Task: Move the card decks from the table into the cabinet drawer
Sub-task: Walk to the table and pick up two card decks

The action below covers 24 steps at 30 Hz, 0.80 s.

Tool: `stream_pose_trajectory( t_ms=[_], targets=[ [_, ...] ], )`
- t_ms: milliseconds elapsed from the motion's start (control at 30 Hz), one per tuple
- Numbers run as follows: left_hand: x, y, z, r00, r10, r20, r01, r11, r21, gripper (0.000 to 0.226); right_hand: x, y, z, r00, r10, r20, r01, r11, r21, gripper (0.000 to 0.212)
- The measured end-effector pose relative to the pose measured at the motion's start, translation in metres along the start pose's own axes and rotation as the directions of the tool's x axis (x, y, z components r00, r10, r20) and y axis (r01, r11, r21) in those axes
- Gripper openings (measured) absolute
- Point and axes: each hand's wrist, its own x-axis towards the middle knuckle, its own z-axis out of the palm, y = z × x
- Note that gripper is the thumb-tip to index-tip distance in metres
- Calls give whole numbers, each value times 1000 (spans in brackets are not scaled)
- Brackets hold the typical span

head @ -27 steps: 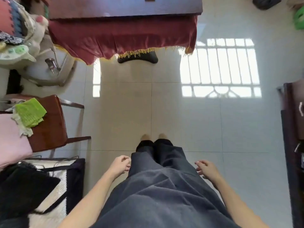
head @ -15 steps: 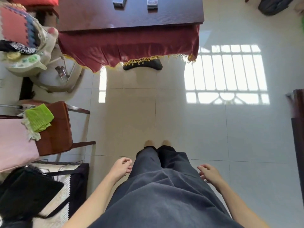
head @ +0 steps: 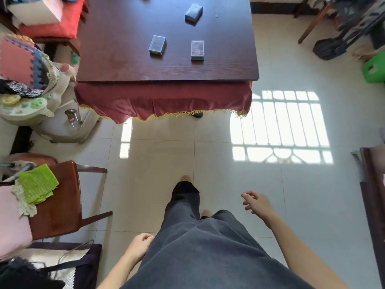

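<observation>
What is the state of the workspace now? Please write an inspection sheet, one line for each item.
Surface: dark wooden table over a red fringed cloth.
Job's things: three card decks lie apart on it, left deck, right deck, far deck.
Clutter: green cloth on a chair.
Hands: left hand and right hand both empty.
Cables: nothing seen.
Surroundings: tiled floor, green stool.
</observation>
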Motion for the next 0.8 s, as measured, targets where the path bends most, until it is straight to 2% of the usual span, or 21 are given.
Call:
stream_pose_trajectory(
  t_ms=[167, 467, 567, 700, 800],
  targets=[
    [45, 88, -54, 995, 100, 20, -101, 990, 103, 16, 15, -24, -9, 994, 85, -64, -84, 996, 16, 19],
    [95, 288, -133, 957, 289, -17, -290, 953, -93, 18, 62, -43, -26, 963, 266, -37, -262, 962, 76, 19],
    [98, 328, -146, 962, 270, -39, -273, 956, -108, 16, 95, -76, -43, 963, 267, -36, -264, 962, 65, 18],
    [98, 350, -158, 986, 162, -47, -167, 976, -138, 19, 144, -148, -71, 970, 242, -19, -242, 970, 23, 20],
    [101, 356, -168, 991, 122, -51, -129, 976, -178, 20, 175, -214, -87, 988, 153, 6, -153, 988, 20, 18]
  ],
)
